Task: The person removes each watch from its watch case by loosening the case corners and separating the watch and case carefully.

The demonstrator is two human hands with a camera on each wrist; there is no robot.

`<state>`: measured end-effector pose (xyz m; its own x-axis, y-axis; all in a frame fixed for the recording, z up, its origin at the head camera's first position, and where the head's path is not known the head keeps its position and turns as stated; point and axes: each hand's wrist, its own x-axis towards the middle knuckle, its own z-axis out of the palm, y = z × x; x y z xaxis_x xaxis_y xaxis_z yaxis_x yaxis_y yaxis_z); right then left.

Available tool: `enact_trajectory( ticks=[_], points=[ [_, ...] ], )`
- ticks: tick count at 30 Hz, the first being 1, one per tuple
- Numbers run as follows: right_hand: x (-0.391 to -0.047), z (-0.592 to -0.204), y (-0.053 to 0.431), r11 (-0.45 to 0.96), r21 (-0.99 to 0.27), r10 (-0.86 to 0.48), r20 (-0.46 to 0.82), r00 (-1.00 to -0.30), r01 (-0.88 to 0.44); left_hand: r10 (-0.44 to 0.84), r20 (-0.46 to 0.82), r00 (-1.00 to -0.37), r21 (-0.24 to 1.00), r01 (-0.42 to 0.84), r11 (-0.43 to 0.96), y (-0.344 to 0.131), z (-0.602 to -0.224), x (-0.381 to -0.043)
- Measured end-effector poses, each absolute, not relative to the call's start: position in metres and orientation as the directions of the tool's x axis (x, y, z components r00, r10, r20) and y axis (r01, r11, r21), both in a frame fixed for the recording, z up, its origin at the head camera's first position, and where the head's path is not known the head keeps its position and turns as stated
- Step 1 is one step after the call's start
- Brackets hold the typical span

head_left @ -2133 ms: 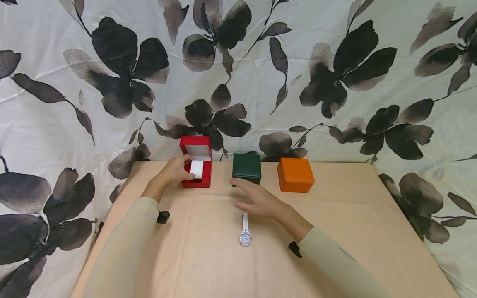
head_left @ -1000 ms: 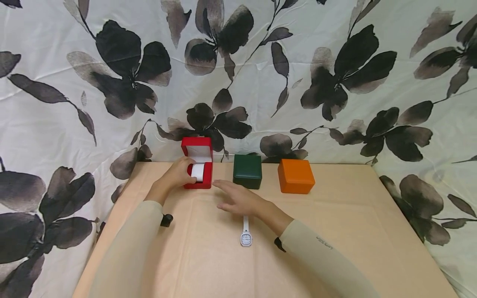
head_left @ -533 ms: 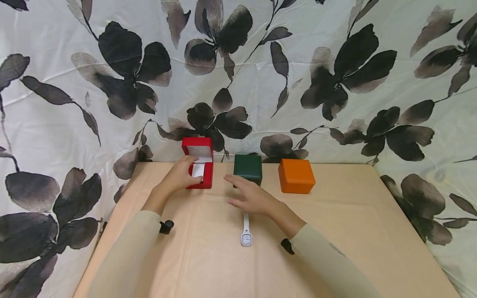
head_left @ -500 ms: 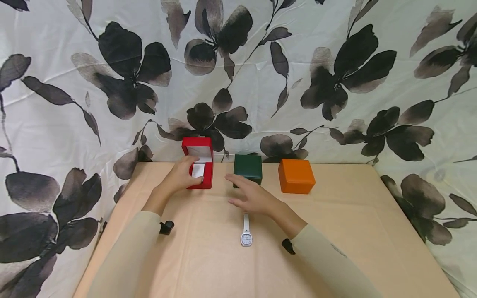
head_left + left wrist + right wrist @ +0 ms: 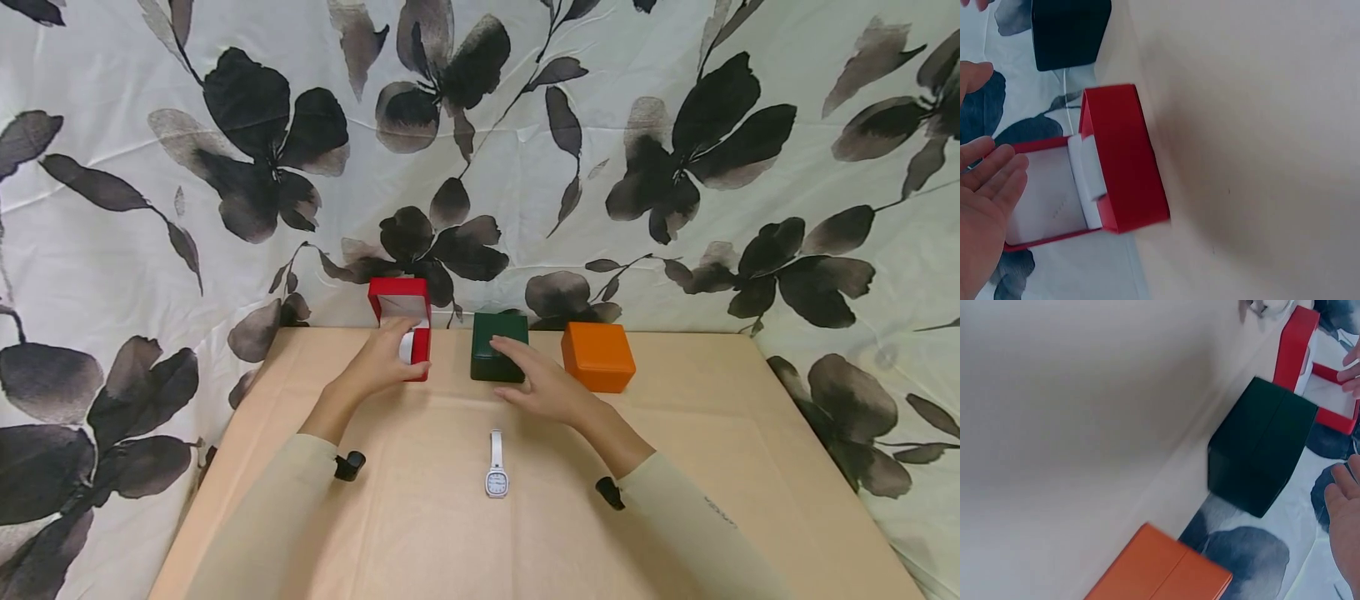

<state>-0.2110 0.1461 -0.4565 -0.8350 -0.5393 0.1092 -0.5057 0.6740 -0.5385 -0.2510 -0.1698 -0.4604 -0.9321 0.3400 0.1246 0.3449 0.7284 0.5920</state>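
Note:
The red box [image 5: 422, 346] stands with its lid raised at the back left of the table, a white cushion [image 5: 407, 347] inside. My left hand [image 5: 378, 358] is over it and hides part of the cushion. In the left wrist view this hand's extended fingers [image 5: 997, 175] are over the lid's pale lining, holding nothing. My right hand [image 5: 551, 385], fingers extended and holding nothing, hovers at the closed green box [image 5: 487, 367]; the right wrist view shows it apart from that box. A white-strapped wristwatch [image 5: 497, 482] lies face up between the forearms.
To the right of the green box is a closed orange box [image 5: 597, 358]. A pale cloth covers the table [image 5: 435, 533]. Directly behind the boxes hangs a white sheet [image 5: 540, 183] with dark flowers. Each wrist wears a small black camera [image 5: 350, 465].
My left hand has shifted right across the red box, off the cushion's left side. My right hand swung left toward the red box, then came back right to the green one. The boxes and watch stayed put.

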Motion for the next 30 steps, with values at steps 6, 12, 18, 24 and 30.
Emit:
enact_trajectory(
  ticks=[6,12,18,24,30],
  points=[
    [-0.219,-0.458,0.163,0.705,-0.468,-0.539,0.134,-0.831,-0.533,0.367,0.123,-0.922,0.586,0.366,0.723,-0.156,-0.463,-0.245],
    [-0.229,-0.458,0.175,0.722,-0.428,-0.551,0.119,-0.826,-0.543,0.390,0.130,-0.911,0.599,0.386,0.702,-0.140,-0.470,-0.246],
    [-0.240,-0.461,0.181,0.739,-0.404,-0.547,0.106,-0.830,-0.539,0.415,0.114,-0.903,0.650,0.383,0.656,-0.125,-0.477,-0.243],
    [-0.254,-0.466,0.182,0.756,-0.410,-0.526,0.083,-0.846,-0.510,0.409,0.062,-0.911,0.685,0.337,0.646,-0.114,-0.486,-0.244],
    [-0.268,-0.471,0.181,0.773,-0.424,-0.502,0.046,-0.864,-0.472,0.378,0.027,-0.925,0.718,0.281,0.637,-0.102,-0.492,-0.245]
  ],
)
